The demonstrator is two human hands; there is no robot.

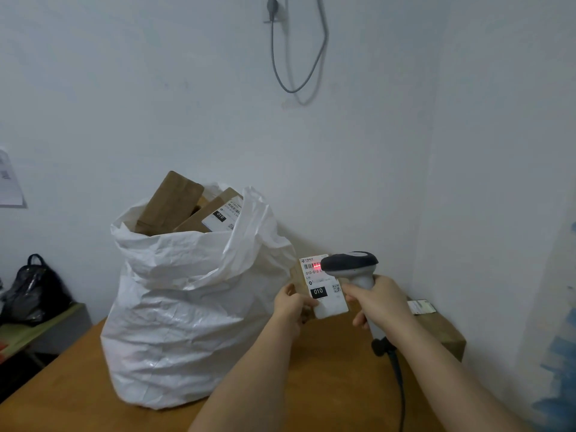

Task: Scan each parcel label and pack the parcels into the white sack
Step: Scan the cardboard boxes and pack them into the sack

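The label [324,285] on the held parcel reads "010-010" and, white on black, "010"; a label [222,215] in the sack [187,307] also shows "010".

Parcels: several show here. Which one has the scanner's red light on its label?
The parcel held in the left hand, beside the white sack; those in the sack show no red glow.

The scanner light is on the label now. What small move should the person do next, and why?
Probably hold steady a moment, then carry the small brown parcel with the white label leftward to the open top of the white woven sack. The red scan line already lies on the barcode, the left hand holds the parcel, the right hand holds the grey handheld scanner, and the sack already holds scanned-looking boxes.
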